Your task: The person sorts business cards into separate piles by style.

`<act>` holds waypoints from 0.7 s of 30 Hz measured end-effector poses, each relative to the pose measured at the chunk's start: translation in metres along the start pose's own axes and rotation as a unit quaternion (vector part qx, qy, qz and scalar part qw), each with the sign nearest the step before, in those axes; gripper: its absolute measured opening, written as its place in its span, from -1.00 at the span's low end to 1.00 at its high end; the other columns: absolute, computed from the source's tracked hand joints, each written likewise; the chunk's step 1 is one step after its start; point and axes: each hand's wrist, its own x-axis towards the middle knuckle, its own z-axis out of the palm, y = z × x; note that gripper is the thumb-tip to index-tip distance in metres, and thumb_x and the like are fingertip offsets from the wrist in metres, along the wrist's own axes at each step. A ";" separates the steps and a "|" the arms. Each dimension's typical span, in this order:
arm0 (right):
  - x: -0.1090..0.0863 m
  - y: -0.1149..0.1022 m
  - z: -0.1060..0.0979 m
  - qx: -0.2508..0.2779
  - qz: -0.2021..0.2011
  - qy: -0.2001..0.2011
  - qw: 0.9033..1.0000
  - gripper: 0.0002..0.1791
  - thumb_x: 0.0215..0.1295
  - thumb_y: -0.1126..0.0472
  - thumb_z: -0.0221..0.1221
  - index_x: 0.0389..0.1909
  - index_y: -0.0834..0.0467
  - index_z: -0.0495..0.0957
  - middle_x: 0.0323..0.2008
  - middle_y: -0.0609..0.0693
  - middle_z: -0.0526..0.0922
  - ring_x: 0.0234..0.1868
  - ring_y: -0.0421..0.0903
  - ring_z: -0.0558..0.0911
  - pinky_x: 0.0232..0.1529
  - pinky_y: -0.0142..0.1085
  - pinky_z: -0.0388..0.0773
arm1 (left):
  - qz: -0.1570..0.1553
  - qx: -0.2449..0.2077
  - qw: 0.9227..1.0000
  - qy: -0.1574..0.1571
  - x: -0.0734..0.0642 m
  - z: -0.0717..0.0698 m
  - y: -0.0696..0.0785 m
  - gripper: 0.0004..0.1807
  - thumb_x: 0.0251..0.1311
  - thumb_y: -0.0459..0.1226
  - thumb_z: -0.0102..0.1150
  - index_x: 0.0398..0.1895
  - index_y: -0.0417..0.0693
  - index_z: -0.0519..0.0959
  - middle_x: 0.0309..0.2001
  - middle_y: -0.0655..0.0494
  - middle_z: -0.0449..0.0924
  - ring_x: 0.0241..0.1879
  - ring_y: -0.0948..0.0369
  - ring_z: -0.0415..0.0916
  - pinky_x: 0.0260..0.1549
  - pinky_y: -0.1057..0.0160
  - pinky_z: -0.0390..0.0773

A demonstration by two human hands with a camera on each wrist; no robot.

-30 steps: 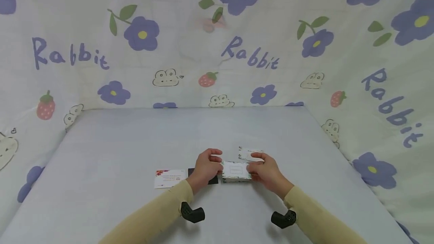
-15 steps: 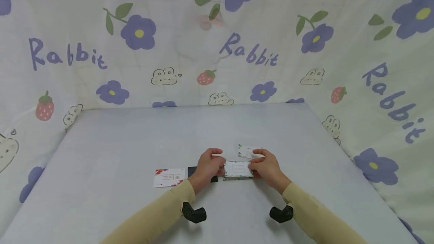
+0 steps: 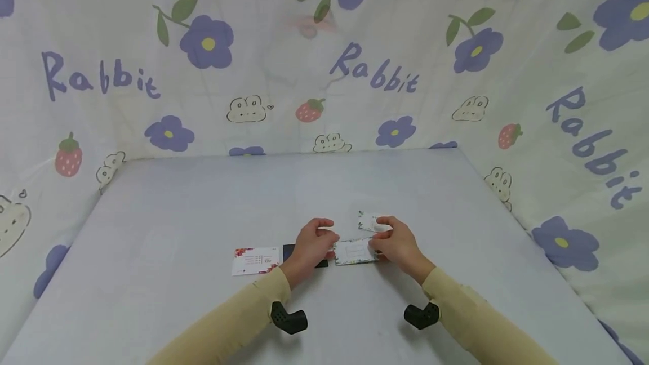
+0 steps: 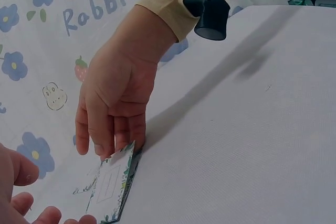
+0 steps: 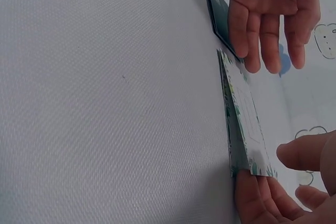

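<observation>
A white card with a green leaf border lies between the hands, over another layer. In the right wrist view, a gap under this card widens toward its right end. My right hand holds that end, its fingers tucked beneath the edge and its thumb above. My left hand stands at the card's left end with fingers fairly straight; whether they touch it is unclear. Partly under the left hand is a dark card. Behind the right fingers lies another leaf-bordered card, partly covered.
A white card with red-orange flowers lies left of the dark one. The pale table reaches back to a curtain printed with flowers and "Rabbit". A black device sits on each sleeve.
The front gap below the held card looks narrower than a second ago, and the card is slightly tilted. Both hands stay almost in place; the head view has shifted slightly.
</observation>
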 end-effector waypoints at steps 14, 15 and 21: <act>-0.003 -0.005 -0.002 -0.020 0.001 0.000 1.000 -0.34 0.27 0.28 0.30 0.39 0.22 0.34 -0.15 0.16 0.63 -0.39 -0.11 0.64 -0.38 -0.29 0.66 | 0.004 0.014 1.000 0.001 0.001 0.004 0.002 -0.56 0.37 -0.31 0.12 0.29 -0.19 0.44 0.02 -0.13 0.58 -0.07 0.04 0.59 -0.22 0.24 0.69; -0.003 -0.005 -0.002 -0.021 0.000 0.001 1.000 -0.34 0.27 0.28 0.30 0.39 0.22 0.34 -0.15 0.16 0.63 -0.39 -0.11 0.64 -0.38 -0.29 0.67 | 0.002 0.014 1.000 0.001 0.001 0.004 0.002 -0.56 0.37 -0.31 0.12 0.29 -0.19 0.44 0.02 -0.13 0.59 -0.08 0.04 0.59 -0.22 0.25 0.68; -0.004 -0.004 -0.003 -0.023 -0.003 0.002 1.000 -0.33 0.27 0.30 0.30 0.39 0.24 0.33 -0.15 0.17 0.63 -0.39 -0.13 0.64 -0.38 -0.30 0.68 | 0.005 0.011 1.000 0.002 0.000 0.004 0.005 -0.56 0.37 -0.31 0.12 0.28 -0.19 0.45 0.02 -0.13 0.59 -0.14 0.05 0.59 -0.25 0.27 0.67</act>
